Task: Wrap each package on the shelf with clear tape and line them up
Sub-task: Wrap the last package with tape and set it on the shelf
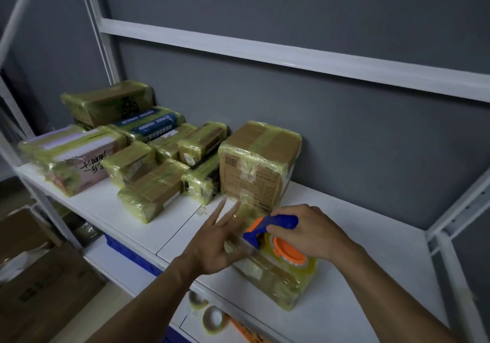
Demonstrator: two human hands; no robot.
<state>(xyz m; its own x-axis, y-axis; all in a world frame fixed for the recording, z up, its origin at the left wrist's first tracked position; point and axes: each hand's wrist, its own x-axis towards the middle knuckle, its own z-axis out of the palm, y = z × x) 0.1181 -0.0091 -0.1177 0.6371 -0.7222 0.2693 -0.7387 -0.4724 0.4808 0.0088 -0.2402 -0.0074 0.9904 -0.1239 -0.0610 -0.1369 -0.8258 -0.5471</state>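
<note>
Two bare hands work at the front of a white-painted metal shelf point(358, 276).

- Left hand point(217, 244): fingers straight and fanned wide, palm down at the left end of a flat rectangular cardboard package point(273, 281). It is motion-blurred, so I cannot tell whether it touches the package.
- Right hand point(310, 232): fingers curled round the blue handle of a blue-and-orange plastic tape dispenser point(281, 222), which is held on top of that package.
- Roll of clear tape point(305, 264): on the dispenser's ribbed orange hub. It is glossy, and yellowish where the layers stack.
- The package lies near the shelf's front edge, just in front of the tall box. Its skin is crinkled, shiny film with a yellow-green tint, and a brown tape band shows through.
- Tall brown cardboard box point(257, 162): stands upright behind the package. It has a barcode and a printed label, and its corners are rounded under the film.
- Cluster of small film-wrapped brick-shaped parcels point(159, 181): left of the tall box, touching, some stacked.
- Blue-labelled wrapped parcel point(151, 125): toward the back.
- Flat pink-printed wrapped box point(77, 162): at the far left end.
- Lower level: two loose rings of clear tape point(213, 320).
- Plain brown cardboard cartons point(39, 276): on the floor at the left.
- Matte grey wall point(344, 130): behind the shelf.
</note>
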